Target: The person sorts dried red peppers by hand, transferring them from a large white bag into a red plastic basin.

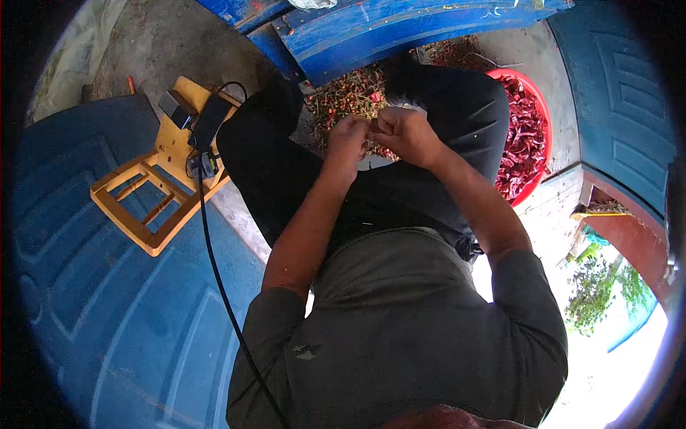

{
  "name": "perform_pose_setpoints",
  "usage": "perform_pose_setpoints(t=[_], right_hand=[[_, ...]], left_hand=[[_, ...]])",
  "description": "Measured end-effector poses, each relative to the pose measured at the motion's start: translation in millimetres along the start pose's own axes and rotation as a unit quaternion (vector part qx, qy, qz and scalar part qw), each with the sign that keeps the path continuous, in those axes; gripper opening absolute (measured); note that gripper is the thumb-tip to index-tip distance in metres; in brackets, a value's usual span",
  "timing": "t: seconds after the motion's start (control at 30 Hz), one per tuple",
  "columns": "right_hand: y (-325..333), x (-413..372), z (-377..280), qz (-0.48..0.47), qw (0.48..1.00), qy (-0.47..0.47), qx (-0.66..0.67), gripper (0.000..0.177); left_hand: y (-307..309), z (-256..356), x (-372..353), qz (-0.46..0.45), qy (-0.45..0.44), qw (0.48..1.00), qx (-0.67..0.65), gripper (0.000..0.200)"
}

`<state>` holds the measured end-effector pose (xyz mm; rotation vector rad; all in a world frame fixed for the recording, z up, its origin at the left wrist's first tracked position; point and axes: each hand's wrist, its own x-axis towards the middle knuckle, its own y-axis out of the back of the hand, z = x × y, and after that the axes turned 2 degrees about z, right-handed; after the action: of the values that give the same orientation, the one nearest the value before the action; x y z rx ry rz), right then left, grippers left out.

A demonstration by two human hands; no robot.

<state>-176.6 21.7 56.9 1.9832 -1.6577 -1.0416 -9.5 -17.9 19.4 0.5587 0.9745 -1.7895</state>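
My left hand (347, 140) and my right hand (407, 134) meet between my knees, their fingers curled and closed. Whatever they pinch is too small and too covered by the fingers to name. Below and beyond them, a heap of stems and red bits (344, 99) lies on the ground. Beside my right knee stands a red basin (548, 132) holding many dark red dried chili peppers (520, 143). Neither hand touches the basin.
A blue wooden piece of furniture (400, 39) stands just ahead of my knees. To the left is a small wooden chair (171, 146) with dark devices on it; a black cable (218, 286) runs from there towards me. Blue door panels (93, 236) lie left, another (622, 93) right.
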Motion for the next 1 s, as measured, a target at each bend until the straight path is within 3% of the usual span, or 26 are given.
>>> perform_pose_setpoints(t=[0.03, 0.1, 0.2, 0.4, 0.53, 0.83, 0.9, 1.0], right_hand=[[-1, -1, -1, -0.001, 1.000, 0.000, 0.000, 0.022], [-2, -5, -6, 0.094, 0.993, 0.019, 0.073, 0.028], [-4, -6, -10, 0.125, 0.984, 0.013, 0.129, 0.025], [-4, -9, -8, 0.114, 0.975, 0.024, 0.190, 0.025], [-1, -10, -8, 0.094, 0.978, 0.005, 0.187, 0.021], [-3, -7, -5, 0.098, 0.980, 0.017, 0.173, 0.017], [-3, -8, -3, 0.061, 0.990, -0.028, 0.124, 0.020], [-1, -8, -7, 0.080, 0.987, -0.043, 0.130, 0.024]], left_hand=[[0, 1, 0, -0.002, 0.003, 1.000, -0.004, 0.013], [-2, 5, -3, -0.005, -0.003, 1.000, -0.014, 0.010], [-6, 6, -3, 0.005, -0.014, 0.999, -0.031, 0.010], [-4, 3, 4, 0.003, -0.037, 0.998, -0.051, 0.011], [3, 3, 5, -0.029, -0.024, 0.999, -0.021, 0.015], [-3, 7, 1, 0.000, -0.005, 1.000, -0.013, 0.013], [-3, 3, 4, -0.002, -0.021, 0.999, -0.030, 0.012], [-3, 0, 7, -0.002, -0.037, 0.998, -0.050, 0.011]])
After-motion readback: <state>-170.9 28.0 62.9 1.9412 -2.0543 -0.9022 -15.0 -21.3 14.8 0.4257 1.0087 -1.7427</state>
